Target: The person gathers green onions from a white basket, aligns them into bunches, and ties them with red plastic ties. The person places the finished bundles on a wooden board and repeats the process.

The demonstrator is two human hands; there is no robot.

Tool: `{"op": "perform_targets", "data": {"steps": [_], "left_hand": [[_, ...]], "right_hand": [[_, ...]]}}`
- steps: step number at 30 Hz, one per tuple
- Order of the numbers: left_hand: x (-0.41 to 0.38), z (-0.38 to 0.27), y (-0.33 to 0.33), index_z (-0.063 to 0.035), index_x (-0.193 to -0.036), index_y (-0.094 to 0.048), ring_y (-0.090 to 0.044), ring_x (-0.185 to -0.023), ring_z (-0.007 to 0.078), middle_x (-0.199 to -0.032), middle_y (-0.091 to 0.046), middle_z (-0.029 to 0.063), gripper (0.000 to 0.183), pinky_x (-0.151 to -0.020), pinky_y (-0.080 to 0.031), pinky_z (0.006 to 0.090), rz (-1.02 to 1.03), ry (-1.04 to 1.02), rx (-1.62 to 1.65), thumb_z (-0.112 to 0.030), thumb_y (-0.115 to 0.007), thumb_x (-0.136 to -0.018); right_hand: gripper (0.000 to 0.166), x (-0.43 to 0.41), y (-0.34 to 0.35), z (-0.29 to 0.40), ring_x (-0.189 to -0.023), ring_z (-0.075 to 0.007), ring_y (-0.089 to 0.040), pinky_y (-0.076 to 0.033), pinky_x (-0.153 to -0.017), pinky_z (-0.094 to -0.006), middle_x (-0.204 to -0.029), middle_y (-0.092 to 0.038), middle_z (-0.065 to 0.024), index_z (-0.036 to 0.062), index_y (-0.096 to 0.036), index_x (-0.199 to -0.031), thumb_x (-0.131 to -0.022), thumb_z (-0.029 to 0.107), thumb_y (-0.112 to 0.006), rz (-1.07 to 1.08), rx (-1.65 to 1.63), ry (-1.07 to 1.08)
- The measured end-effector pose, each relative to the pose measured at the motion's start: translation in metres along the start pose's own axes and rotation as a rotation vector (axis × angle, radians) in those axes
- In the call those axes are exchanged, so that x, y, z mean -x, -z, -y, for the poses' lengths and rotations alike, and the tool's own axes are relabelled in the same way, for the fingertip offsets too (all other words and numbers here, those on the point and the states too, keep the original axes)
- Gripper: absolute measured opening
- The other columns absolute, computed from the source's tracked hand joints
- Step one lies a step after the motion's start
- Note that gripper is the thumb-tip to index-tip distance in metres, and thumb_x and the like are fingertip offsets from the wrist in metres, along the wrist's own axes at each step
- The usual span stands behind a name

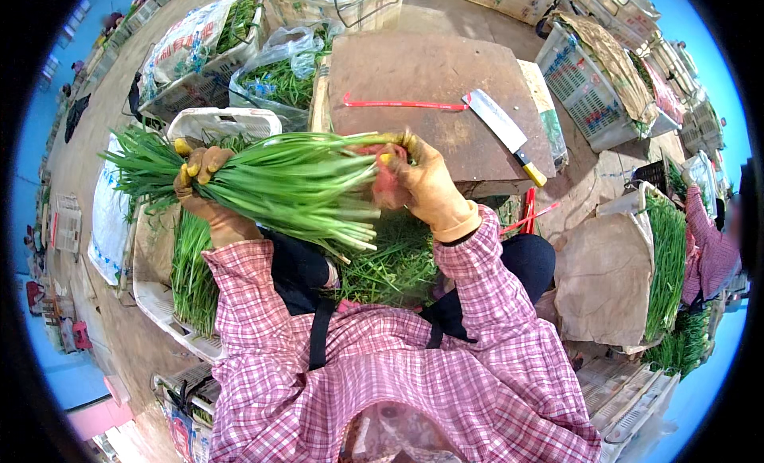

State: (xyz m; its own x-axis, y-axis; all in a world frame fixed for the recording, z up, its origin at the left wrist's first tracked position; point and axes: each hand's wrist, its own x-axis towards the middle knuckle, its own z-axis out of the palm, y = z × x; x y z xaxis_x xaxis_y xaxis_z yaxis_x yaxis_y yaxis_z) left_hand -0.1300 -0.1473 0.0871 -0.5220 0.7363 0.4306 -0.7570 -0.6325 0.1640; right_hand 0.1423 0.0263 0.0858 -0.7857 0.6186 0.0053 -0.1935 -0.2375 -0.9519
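My left hand [209, 188], in a soiled work glove, is closed around a bunch of long green leaves with pale stem ends, apparently garlic chives [292, 179]. Its leafy tips spread out to the left, and the stem ends point right. At those ends is my right hand [427, 179], also gloved, with thumb and forefinger bent close to the upper stems. Blurred red material [391, 179] covers or lies against its lower fingers; whether it is worn or held is unclear. Beyond the hands, a cleaver [498, 121] and a red strap [406, 104] lie on a brown board-topped stand [412, 63].
Loose green trimmings [388, 266] cover the ground between my knees. A white crate [152, 296] of chives stands at my left. More red straps [529, 209] hang beside the stand. At right, a person in a checked sleeve [704, 242] is near another chive-filled crate [662, 266].
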Motion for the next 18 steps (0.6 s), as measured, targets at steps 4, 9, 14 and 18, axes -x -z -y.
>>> {"op": "perform_targets", "data": {"steps": [4,9,14,18], "left_hand": [[0.012,-0.028,0.008,-0.0109,-0.079,-0.058,-0.053,-0.075,0.0135,-0.070,-0.057,-0.0030,0.008,-0.080,-0.046,0.0314,-0.019,-0.055,0.003,-0.015,-0.064,-0.081],[0.006,-0.042,0.019,-0.0058,-0.091,-0.064,-0.054,-0.070,0.0128,-0.073,-0.059,-0.0012,0.011,-0.079,-0.045,0.0306,-0.035,-0.147,-0.025,-0.010,-0.063,-0.081],[0.006,-0.016,0.022,-0.0018,-0.104,-0.067,-0.055,-0.068,0.0139,-0.075,-0.062,0.0011,0.024,-0.077,-0.045,0.0305,-0.044,-0.098,0.043,-0.008,-0.061,-0.081],[0.014,-0.042,0.013,-0.0099,-0.076,-0.056,-0.054,-0.066,0.0136,-0.067,-0.057,-0.0004,0.005,-0.077,-0.046,0.0303,-0.056,-0.174,0.039,-0.011,-0.060,-0.078]], "right_hand": [[0.023,0.007,0.019,-0.004,-0.072,-0.0108,-0.063,-0.052,-0.061,-0.0237,-0.088,-0.068,-0.0060,-0.0022,-0.061,-0.116,-0.094,0.007,-0.064,-0.206,0.093,-0.041],[0.041,0.015,0.020,0.000,-0.092,-0.0161,-0.065,-0.054,-0.080,-0.0299,-0.106,-0.067,-0.0086,0.0010,-0.056,-0.133,-0.097,0.021,-0.062,-0.069,-0.374,0.030],[0.026,0.011,-0.039,-0.015,-0.088,-0.0120,-0.062,-0.052,-0.078,-0.0270,-0.097,-0.069,-0.0052,-0.0011,-0.064,-0.115,-0.090,0.007,-0.068,0.136,0.234,-0.209],[0.033,0.010,0.033,-0.030,-0.091,-0.0173,-0.064,-0.054,-0.080,-0.0314,-0.103,-0.068,-0.0090,-0.0001,-0.062,-0.120,-0.094,0.020,-0.065,-0.151,-0.163,-0.197]]}}
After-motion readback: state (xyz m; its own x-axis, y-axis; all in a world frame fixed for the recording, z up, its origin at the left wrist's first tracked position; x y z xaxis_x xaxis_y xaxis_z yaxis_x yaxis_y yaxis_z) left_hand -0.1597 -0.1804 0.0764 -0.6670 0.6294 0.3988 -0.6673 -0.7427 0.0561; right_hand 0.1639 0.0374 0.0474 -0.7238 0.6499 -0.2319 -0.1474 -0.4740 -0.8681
